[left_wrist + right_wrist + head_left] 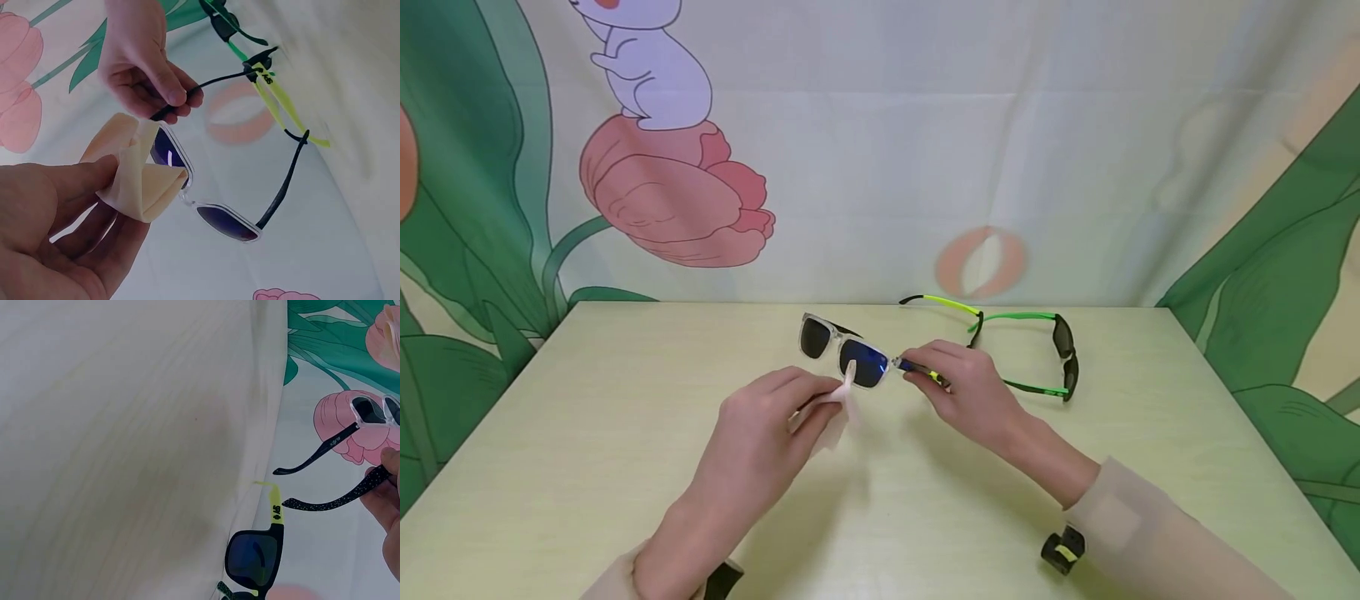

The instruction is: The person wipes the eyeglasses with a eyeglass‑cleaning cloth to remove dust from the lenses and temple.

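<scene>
Sunglasses with a clear frame and dark blue lenses are held up in front of me. My right hand grips them by one black speckled temple arm; the other arm is unfolded too. A pale, folded cloth is pinched between the thumb and fingers of my left hand. In the head view the cloth's tip overlaps the nearer lens; whether it touches the lens I cannot tell.
Behind my right hand, sunglasses with yellow arms and a black front lie on the pale table. Beside them is a pair with green arms and dark lenses. A printed curtain hangs at the table's back edge.
</scene>
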`<state>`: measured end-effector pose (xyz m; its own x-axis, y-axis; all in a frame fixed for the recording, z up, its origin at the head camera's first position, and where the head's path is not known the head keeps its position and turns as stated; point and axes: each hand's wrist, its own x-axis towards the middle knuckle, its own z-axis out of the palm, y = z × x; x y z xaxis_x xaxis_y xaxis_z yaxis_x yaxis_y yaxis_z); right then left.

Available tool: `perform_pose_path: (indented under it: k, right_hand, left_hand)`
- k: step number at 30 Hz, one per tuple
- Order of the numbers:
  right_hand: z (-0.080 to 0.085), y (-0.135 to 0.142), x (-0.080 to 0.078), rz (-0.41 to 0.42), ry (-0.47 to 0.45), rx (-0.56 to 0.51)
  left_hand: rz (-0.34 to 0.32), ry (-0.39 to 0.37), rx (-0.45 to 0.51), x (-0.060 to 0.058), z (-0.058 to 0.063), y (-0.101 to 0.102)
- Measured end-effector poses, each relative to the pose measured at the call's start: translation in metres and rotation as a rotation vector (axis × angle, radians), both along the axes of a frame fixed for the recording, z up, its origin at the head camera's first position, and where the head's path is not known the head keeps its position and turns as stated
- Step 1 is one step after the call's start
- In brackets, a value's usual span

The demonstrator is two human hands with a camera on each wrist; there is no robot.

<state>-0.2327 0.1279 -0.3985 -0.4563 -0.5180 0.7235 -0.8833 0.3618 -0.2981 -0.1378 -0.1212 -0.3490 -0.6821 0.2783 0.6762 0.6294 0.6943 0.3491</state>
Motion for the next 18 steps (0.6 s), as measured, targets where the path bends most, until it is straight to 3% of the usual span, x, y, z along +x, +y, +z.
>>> perform_pose_path:
  k: [8,18]
  right_hand:
    - [0.0,0.006,0.006,0.031,0.026,-0.017]
    - [0.001,0.005,0.013,0.018,0.06,-0.022]
  left_hand:
    - [0.056,0.102,-0.016,-0.009,-0.001,0.002]
    - [-0.007,0.117,-0.055,-0.015,-0.008,0.012]
